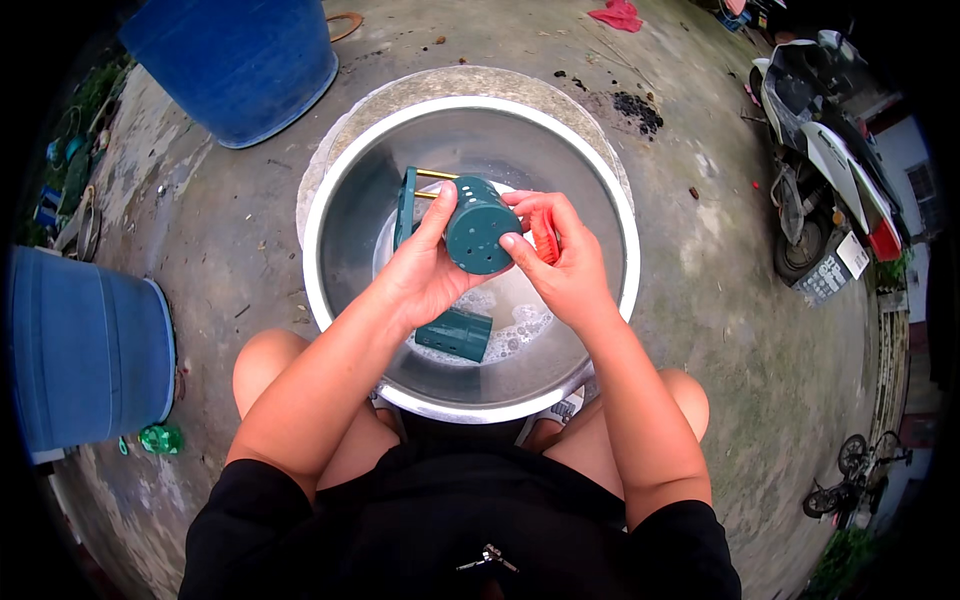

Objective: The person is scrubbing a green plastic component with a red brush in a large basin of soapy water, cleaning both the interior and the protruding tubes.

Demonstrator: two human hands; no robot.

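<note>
My left hand (427, 259) grips a dark green perforated cylindrical holder (480, 236), its flat base with small holes turned towards me. A red scrubbing brush (545, 234) is held in my right hand (562, 255), whose thumb touches the rim of the holder's base. Both hands are above a wide stainless steel basin (352, 367) with sudsy water (517, 334) in it. A second green cylinder (455, 334) lies on its side in the suds. Behind my left hand stands a green rack part (406, 206) with gold-coloured rods (435, 174); its lower portion is hidden.
The basin rests on a round stone slab (465, 79) on a concrete floor. Large blue tubs (232, 67) stand at the far left and near left. A green plastic bottle (160, 439) lies by the nearer one. At the right are a parked scooter (832, 157) and a small bicycle (847, 480).
</note>
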